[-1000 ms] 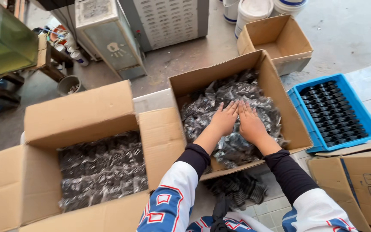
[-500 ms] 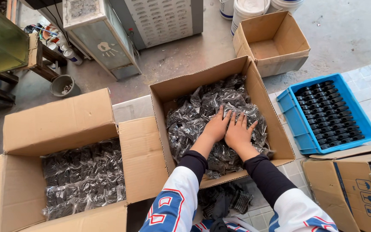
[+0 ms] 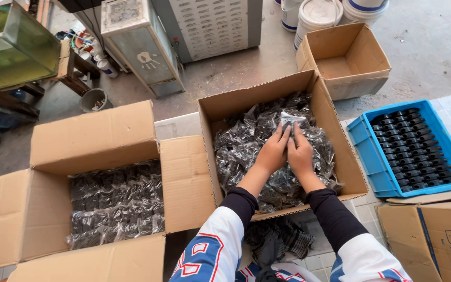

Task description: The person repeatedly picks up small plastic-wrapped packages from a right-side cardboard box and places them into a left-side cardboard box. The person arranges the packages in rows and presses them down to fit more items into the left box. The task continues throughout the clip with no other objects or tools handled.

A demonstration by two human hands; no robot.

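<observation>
A: Hands first. Left hand (image 3: 271,154) and right hand (image 3: 299,155) pressed side by side, fingers closed together on one small clear bag of black parts (image 3: 291,119), pinched at its lower edge. The bag sits at 12 o'clock from the hands, over the middle of the open carton (image 3: 325,112).

B: Change from half a second ago?

A: Then both palms lay flat and spread on the heap. Now the fingers have drawn together and one bag is raised above the rest.

B: Outward?

A: Carton full of like bags (image 3: 241,146). At 9 o'clock, a second open carton (image 3: 95,138) with bags laid flatter. At 3 o'clock, a blue tray (image 3: 364,151) of black pieces in rows. At 1 o'clock, a smaller carton (image 3: 364,52).

B: Anything unclear?

A: Bag contents: dark, too small to tell. Thumbs hidden under the fingers. A printed carton (image 3: 434,235) at 5 o'clock is cut off by the frame. Dark netted stuff (image 3: 283,243) between the sleeves, unidentifiable.
</observation>
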